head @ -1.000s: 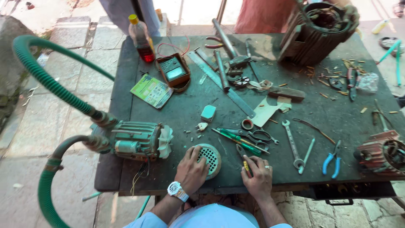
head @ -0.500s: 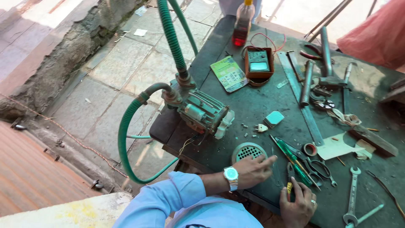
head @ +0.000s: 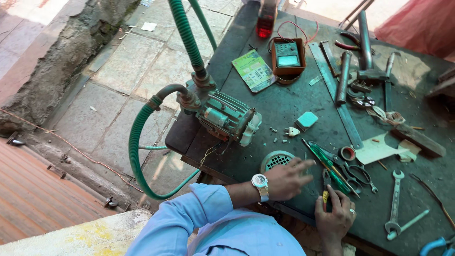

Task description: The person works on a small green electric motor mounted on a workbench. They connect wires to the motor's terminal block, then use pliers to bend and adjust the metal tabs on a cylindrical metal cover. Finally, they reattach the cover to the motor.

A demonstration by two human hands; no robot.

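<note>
My left hand (head: 284, 178), with a wristwatch, lies flat over a round green fan cover (head: 275, 160) near the front edge of a dark workbench (head: 284, 104). The fingers are spread across the cover's right side. My right hand (head: 335, 214) rests on the bench just right of it, its fingers closed around yellow-handled pliers (head: 326, 187). A green water pump motor (head: 227, 116) with two green hoses (head: 137, 142) sits at the bench's left end, behind my left hand.
Green screwdrivers (head: 327, 163), scissors (head: 358, 173), a tape roll (head: 348, 153), spanners (head: 394, 201), a multimeter in a brown case (head: 287, 57), a booklet (head: 255, 70), a metal ruler (head: 336, 95) and a red-liquid bottle (head: 266, 19) lie on the bench. Stone paving (head: 118, 71) is to the left.
The view has swung left and tilted, bringing the paving and hoses into view. My left hand has slid from on top of the fan cover to its right side. My right hand stays on the pliers.
</note>
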